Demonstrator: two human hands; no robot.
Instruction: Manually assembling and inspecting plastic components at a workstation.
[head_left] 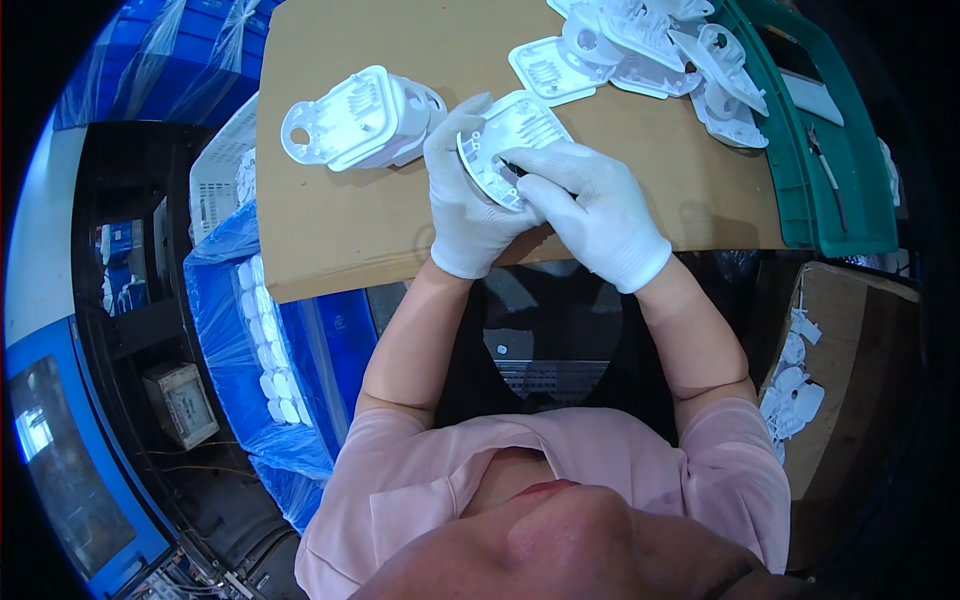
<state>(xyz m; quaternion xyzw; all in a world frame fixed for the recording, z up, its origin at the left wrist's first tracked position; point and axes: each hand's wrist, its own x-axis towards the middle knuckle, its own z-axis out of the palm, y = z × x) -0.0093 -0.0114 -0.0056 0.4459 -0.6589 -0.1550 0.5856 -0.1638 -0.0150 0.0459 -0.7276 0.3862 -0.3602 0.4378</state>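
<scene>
My left hand [462, 215], in a white glove, is wrapped round the edge of a white moulded plastic part [510, 130] and holds it tilted above the front of the table. The part has ribs and small posts on its upper face. My right hand [600, 205], also gloved, has its thumb and forefinger pinched together over the part's lower right side. Something small and dark shows at those fingertips; whether it is a tool or a hole in the part, I cannot tell. Left of my hands lies a stack of similar white plastic parts [365, 118].
A heap of loose white parts [610, 50] covers the back right of the cardboard-topped table [650, 150]. Beside it stands a green crate [870, 215] containing pliers [825, 165]. Left of the table is a blue-lined bin [215, 270] of white pieces; a cardboard box [830, 350] sits lower right.
</scene>
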